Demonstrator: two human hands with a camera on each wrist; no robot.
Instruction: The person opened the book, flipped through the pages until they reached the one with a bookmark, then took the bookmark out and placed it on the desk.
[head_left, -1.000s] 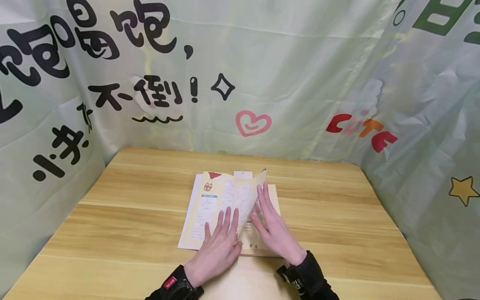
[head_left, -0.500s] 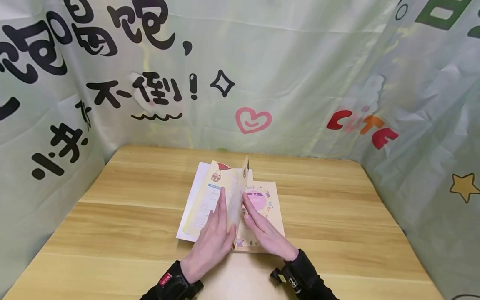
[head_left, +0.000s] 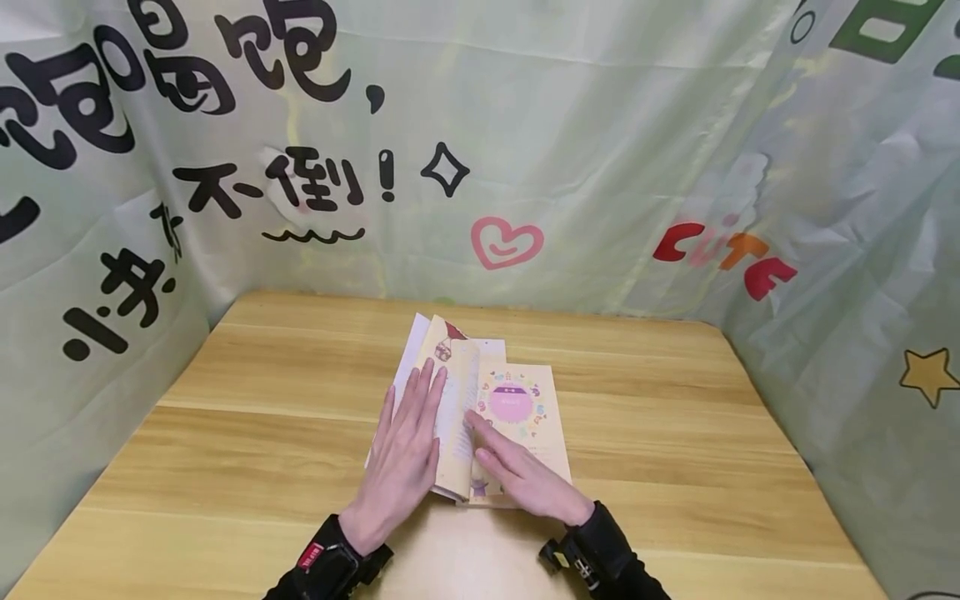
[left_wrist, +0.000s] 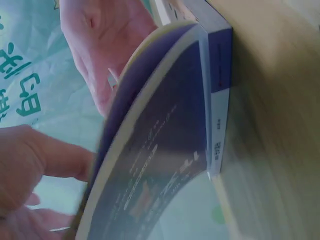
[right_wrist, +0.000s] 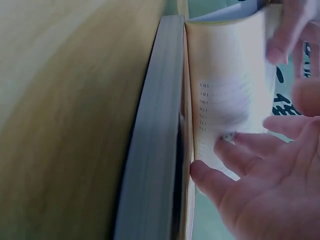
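Note:
An open book (head_left: 517,450) lies near the middle of the table. Its left pages (head_left: 459,433) and cover slant up off the tabletop. My left hand (head_left: 401,454) rests along these pages with straight fingers. In the left wrist view the purple cover (left_wrist: 165,105) bends upward beside my left hand (left_wrist: 30,170). My right hand (head_left: 528,479) lies over the right page, its fingertips by the fold. In the right wrist view my right hand (right_wrist: 270,180) has loosely extended fingers touching the printed page (right_wrist: 225,80); the thick page block (right_wrist: 155,135) is underneath.
The wooden table (head_left: 675,433) extends on all sides of the book. A pale printed cloth (head_left: 600,150) hangs behind and beside it. A white sheet edge (head_left: 491,348) shows behind the book's fold.
The raised leaf has gone over from right to left, uncovering the right page with its pink circle. My left hand has shifted left, and the book's left side tilts up more steeply.

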